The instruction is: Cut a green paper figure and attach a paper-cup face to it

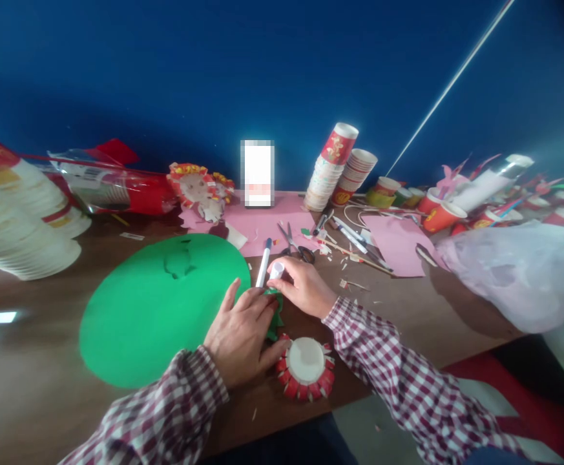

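Observation:
My left hand (244,332) lies with its fingers spread and flat. It presses on a small cut piece of green paper (276,316), mostly hidden beneath the fingers. Just above it, my right hand (305,284) is closed around a short white tube (276,271) that looks like a glue stick. A white marker with a dark cap (264,261) lies by the right fingertips. Below the hands sits a paper cup (306,360) cut into a red fringe around its round white base. To the left, a large green paper oval (156,316) reaches close to the left hand.
Scissors (294,245) and paper scraps lie on pink paper (257,223). Stacked paper cups stand at the left (24,219) and back (330,168). A phone with a blurred screen (258,173) leans upright. A whitish plastic bag (519,271) bulges at the right.

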`<move>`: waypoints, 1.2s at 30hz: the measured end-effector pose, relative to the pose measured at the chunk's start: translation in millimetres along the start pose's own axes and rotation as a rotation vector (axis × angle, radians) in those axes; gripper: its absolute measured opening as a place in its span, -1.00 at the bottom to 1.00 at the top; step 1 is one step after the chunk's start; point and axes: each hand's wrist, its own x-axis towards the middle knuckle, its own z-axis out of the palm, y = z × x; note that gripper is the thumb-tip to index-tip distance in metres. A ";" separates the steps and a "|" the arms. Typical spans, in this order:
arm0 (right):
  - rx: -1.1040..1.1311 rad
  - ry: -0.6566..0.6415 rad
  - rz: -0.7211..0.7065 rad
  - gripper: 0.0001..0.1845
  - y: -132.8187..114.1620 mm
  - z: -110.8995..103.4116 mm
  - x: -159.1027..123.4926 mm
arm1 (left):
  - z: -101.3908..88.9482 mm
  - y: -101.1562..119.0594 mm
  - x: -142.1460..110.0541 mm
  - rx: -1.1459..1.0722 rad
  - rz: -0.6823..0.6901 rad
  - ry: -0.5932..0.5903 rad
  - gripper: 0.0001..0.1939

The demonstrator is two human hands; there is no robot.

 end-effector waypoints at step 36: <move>-0.033 0.038 0.023 -0.90 0.8 0.9 1.9 | -0.1 0.3 -0.5 -0.002 -0.004 -0.002 -0.44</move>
